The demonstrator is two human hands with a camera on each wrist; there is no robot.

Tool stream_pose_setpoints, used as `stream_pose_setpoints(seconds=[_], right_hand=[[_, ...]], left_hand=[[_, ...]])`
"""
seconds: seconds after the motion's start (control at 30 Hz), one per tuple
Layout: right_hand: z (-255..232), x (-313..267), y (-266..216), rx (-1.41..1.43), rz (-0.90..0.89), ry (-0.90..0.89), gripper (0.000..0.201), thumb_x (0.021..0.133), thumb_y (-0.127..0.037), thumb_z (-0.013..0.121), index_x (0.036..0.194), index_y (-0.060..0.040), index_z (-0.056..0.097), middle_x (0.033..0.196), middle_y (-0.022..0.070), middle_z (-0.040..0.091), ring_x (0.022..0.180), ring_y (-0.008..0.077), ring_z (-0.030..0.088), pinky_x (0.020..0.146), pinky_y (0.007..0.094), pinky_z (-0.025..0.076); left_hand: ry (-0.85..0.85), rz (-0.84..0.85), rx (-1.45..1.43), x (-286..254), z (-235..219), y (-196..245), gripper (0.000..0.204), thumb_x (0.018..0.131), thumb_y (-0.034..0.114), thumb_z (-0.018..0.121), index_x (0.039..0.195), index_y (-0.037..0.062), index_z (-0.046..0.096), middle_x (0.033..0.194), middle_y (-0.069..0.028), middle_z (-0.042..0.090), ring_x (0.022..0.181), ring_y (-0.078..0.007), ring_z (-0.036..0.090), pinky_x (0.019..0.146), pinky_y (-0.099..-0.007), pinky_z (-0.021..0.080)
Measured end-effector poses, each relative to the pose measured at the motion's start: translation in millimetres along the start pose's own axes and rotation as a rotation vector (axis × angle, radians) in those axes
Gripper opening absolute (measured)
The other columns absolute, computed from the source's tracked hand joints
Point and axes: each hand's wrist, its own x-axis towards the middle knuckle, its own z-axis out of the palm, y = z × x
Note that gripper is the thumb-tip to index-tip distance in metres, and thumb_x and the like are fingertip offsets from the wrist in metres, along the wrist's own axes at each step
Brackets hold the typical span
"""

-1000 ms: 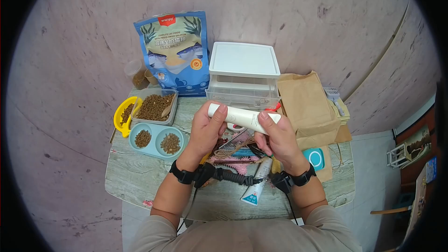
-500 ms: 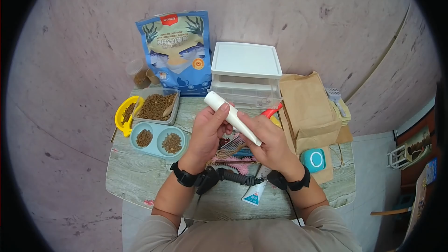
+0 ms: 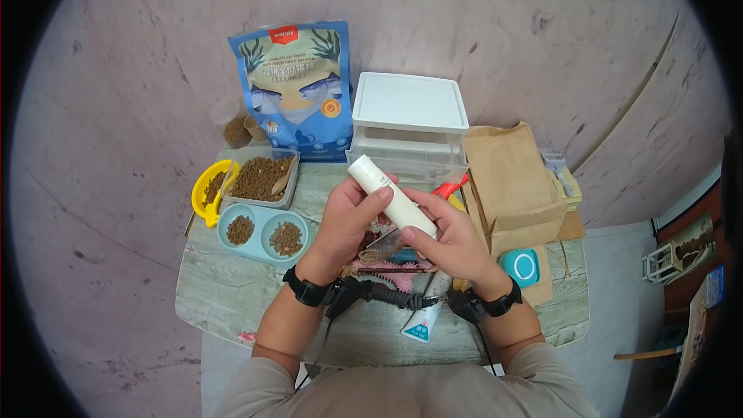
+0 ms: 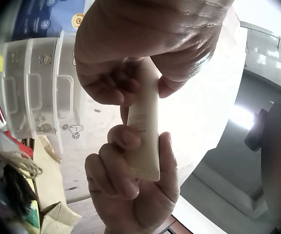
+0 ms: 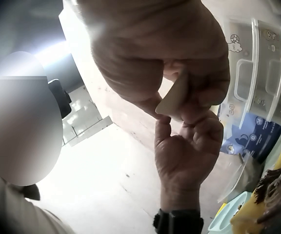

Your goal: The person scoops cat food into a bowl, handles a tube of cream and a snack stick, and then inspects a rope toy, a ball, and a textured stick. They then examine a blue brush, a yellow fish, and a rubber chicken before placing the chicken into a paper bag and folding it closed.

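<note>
Both hands hold a white squeeze tube above the middle of the table in the head view. It slants, cap end up and to the left, flat end down and to the right. My left hand grips it near the cap, thumb on top. Around the flat end, my right hand has its thumb on the near face and fingers behind. Small print shows on the tube in the left wrist view. Below the hands lie a metal comb, a pink spiky toy and a second tube.
Behind stand a blue cat food bag and a clear drawer box with a white lid. Kibble tub, double bowl and yellow scoop are at left. Paper bag and teal box are at right.
The tube has turned from nearly level to a slant, cap up-left, and rolled so a broad face shows again. The right hand has shifted its hold around the flat end.
</note>
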Motion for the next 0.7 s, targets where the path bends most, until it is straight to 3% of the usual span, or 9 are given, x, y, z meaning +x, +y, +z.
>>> stream_pose_setpoints(seconds=[0.07, 0.13, 0.17, 0.2, 0.27, 0.3, 0.43, 0.53, 0.7], right_hand=[[-1.9, 2.0, 4.8, -0.047, -0.005, 0.051, 0.05, 0.084, -0.013, 0.065, 0.128, -0.0009, 0.044, 0.108, 0.0075, 0.059, 0.094, 0.011, 0.056, 0.077, 0.0245, 0.047], [-9.2, 6.7, 10.0, -0.186, -0.146, 0.175, 0.042, 0.083, -0.014, 0.067, 0.12, -0.001, 0.052, 0.099, 0.0061, 0.062, 0.089, 0.0096, 0.056, 0.075, 0.0249, 0.047], [-14.4, 12.7, 14.9, -0.263, -0.262, 0.271, 0.038, 0.081, -0.015, 0.067, 0.115, -0.0001, 0.056, 0.092, 0.01, 0.065, 0.083, 0.0149, 0.062, 0.073, 0.0278, 0.049], [-22.7, 19.3, 12.3, -0.28, -0.271, 0.258, 0.038, 0.081, -0.015, 0.067, 0.115, -0.0001, 0.056, 0.092, 0.01, 0.065, 0.083, 0.0149, 0.062, 0.073, 0.0278, 0.049], [-38.5, 36.5, -1.7, -0.806, -0.445, 0.386, 0.038, 0.08, -0.016, 0.066, 0.113, 0.0, 0.056, 0.092, 0.0166, 0.064, 0.077, 0.0249, 0.064, 0.068, 0.0333, 0.05], [-42.9, 44.7, -13.9, -0.855, -0.395, 0.335, 0.038, 0.078, -0.019, 0.065, 0.11, 0.0002, 0.057, 0.088, 0.0204, 0.063, 0.074, 0.0329, 0.062, 0.066, 0.0381, 0.049], [-55.9, 76.6, -26.8, -0.966, -0.205, 0.176, 0.037, 0.076, -0.024, 0.065, 0.103, 0.0013, 0.062, 0.079, 0.0208, 0.064, 0.073, 0.0324, 0.063, 0.066, 0.0386, 0.049], [-61.0, 90.2, -29.0, -1.024, -0.082, 0.04, 0.037, 0.074, -0.025, 0.066, 0.1, 0.0022, 0.063, 0.081, 0.0221, 0.064, 0.074, 0.0329, 0.063, 0.067, 0.039, 0.049], [-57.0, 94.8, -37.8, -1.061, 0.008, 0.025, 0.035, 0.075, -0.023, 0.065, 0.097, 0.0032, 0.063, 0.081, 0.0218, 0.063, 0.076, 0.0342, 0.062, 0.068, 0.0402, 0.048]], left_hand=[[0.017, 0.0, 0.081, 0.8, -0.2, 0.6, 0.025, 0.09, 0.019, 0.056, 0.106, 0.0002, 0.055, 0.086, -0.0038, 0.061, 0.076, -0.0095, 0.058, 0.066, -0.0221, 0.047], [0.03, 0.017, 0.147, 2.8, -1.3, 1.2, 0.024, 0.089, 0.018, 0.058, 0.104, -0.0005, 0.057, 0.078, -0.0011, 0.059, 0.069, -0.0064, 0.054, 0.061, -0.0194, 0.043], [0.031, 0.037, 0.136, 4.5, -2.2, 1.4, 0.024, 0.089, 0.018, 0.058, 0.104, -0.0005, 0.057, 0.078, -0.0011, 0.059, 0.069, -0.0064, 0.054, 0.061, -0.0194, 0.043], [0.081, 0.056, 0.172, 5.9, -3.5, 1.2, 0.025, 0.089, 0.018, 0.058, 0.105, -0.0007, 0.057, 0.075, -0.0002, 0.058, 0.067, -0.0055, 0.052, 0.06, -0.019, 0.043], [0.134, 0.072, 0.201, 6.9, -6.7, -0.2, 0.025, 0.089, 0.018, 0.058, 0.105, -0.0009, 0.057, 0.073, 0.0008, 0.056, 0.064, -0.0045, 0.05, 0.059, -0.0186, 0.042], [0.147, 0.074, 0.255, 7.6, -7.9, -1.2, 0.027, 0.089, 0.018, 0.059, 0.107, -0.0011, 0.056, 0.073, 0.0014, 0.055, 0.064, -0.0039, 0.049, 0.059, -0.018, 0.041], [0.153, 0.15, 0.427, 9.2, -10.6, -5.8, 0.03, 0.087, 0.017, 0.061, 0.11, -0.0014, 0.054, 0.074, 0.003, 0.051, 0.064, -0.0022, 0.046, 0.058, -0.0169, 0.04], [0.136, 0.186, 0.599, 8.6, -14.2, -5.2, 0.032, 0.086, 0.016, 0.063, 0.111, -0.0009, 0.053, 0.074, 0.0035, 0.05, 0.063, -0.0018, 0.044, 0.058, -0.017, 0.039], [0.135, 0.226, 0.702, 10.7, -21.1, -12.3, 0.034, 0.084, 0.018, 0.065, 0.11, -0.0016, 0.054, 0.075, 0.0012, 0.053, 0.065, -0.0029, 0.047, 0.058, -0.0186, 0.041]])
